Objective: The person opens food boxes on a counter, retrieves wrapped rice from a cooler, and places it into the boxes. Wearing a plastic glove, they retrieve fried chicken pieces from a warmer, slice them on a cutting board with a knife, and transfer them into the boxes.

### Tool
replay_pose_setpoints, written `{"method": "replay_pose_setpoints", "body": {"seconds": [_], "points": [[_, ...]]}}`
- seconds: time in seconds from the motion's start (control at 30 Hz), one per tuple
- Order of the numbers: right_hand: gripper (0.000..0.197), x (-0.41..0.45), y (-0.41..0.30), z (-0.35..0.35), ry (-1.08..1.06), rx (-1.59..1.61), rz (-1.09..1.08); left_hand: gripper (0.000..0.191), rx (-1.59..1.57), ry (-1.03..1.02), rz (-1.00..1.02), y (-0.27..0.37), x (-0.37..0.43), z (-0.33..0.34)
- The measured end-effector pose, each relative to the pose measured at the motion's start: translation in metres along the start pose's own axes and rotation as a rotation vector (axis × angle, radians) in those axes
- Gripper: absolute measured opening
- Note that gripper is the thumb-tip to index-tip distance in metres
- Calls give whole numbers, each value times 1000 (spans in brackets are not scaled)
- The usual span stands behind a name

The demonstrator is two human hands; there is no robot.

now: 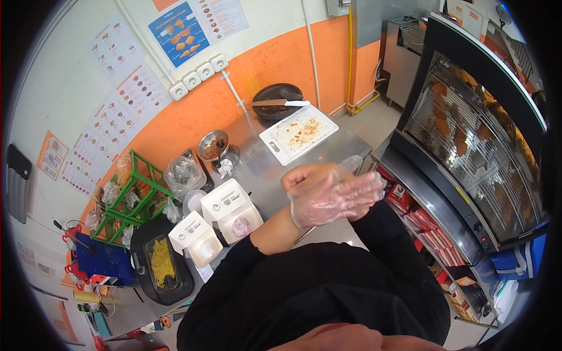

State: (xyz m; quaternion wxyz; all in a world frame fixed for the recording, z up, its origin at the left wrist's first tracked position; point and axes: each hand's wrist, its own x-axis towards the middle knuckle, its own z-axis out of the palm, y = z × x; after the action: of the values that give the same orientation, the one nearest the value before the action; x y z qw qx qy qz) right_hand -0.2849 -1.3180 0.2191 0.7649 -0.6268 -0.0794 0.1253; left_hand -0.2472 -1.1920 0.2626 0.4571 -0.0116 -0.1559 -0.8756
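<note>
My left hand [329, 199] wears a clear plastic glove and reaches across to the right, its fingers stretched out and holding nothing I can see. Behind it, my right hand [300, 177] is bare where it shows, with curled fingers; the rest is hidden by the gloved hand. A loose piece of clear plastic [353, 163] sticks out above the gloved fingers. Both hands are over the steel table [259, 173]. Just beyond lies a white cutting board [281, 140] with brown crumbs. Left of my forearm, two open paper boxes, one nearer [195, 259] and one farther [226, 197], hold small wrapped items.
A knife [296, 103] rests across a dark stone mortar [263, 116]. Left are a steel bowl of red-brown paste [210, 151], a plastic bag [186, 175], a green rack [131, 197] and a black cooker with yellow food [162, 263]. Right stands a heated display cabinet [474, 145].
</note>
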Motion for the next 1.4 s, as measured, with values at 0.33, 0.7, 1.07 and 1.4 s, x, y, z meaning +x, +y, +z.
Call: {"method": "replay_pose_setpoints", "body": {"seconds": [0.33,0.7,1.07,1.4], "points": [[24,-6,99,39,286,615,55,77,205,-84,423,12,24,-37],[34,-113,81,92,1510,-943,-619,102,1233,277,693,-16,108,-58],[21,-187,78,92,1592,-1367,-479,96,1087,333,398,-53,190,-80],[12,-235,67,32,1559,-1510,-226,85,866,254,336,-26,284,-116]]}}
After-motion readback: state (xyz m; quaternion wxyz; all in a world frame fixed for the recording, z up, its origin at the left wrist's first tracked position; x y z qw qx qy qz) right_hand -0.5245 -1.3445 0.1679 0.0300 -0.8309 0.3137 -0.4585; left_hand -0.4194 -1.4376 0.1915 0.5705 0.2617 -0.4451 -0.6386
